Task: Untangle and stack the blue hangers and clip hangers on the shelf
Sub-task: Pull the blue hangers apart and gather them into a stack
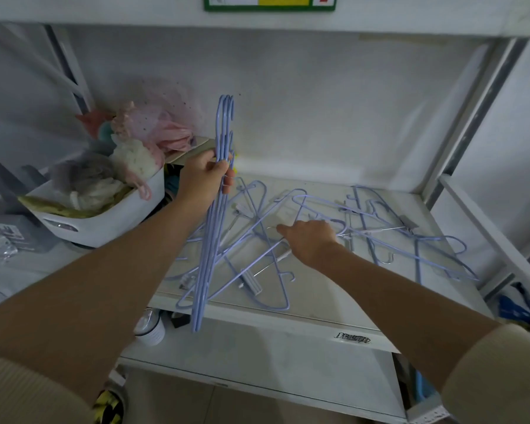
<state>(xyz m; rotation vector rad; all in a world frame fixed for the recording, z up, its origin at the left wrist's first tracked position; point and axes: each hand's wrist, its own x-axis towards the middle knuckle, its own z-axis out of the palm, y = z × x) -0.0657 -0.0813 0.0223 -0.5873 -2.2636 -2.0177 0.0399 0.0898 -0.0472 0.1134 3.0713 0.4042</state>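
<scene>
- Left hand (209, 175), centre of frame: fingers curled round a bundle of blue hangers (212, 221), held upright, hooks uppermost.
- Right hand (311, 240), just right of centre: reaching into the tangled hangers (364, 231); grip cannot be told.
- Tangled hangers: spread flat across the shelf (318, 304).
- White basket (104, 221), left: holds fabric items.

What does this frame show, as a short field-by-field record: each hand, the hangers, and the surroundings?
left hand: left hand grips a held bundle of blue hangers, hooks up
right hand: right hand reaches into the tangled pile of hangers, fingers curled at a blue wire; grip unclear
pile: blue hangers and clip hangers mixed, lying flat on the shelf
beside: white bin of fabric items, left of the pile
progress: some hangers gathered, pile not yet untangled
</scene>
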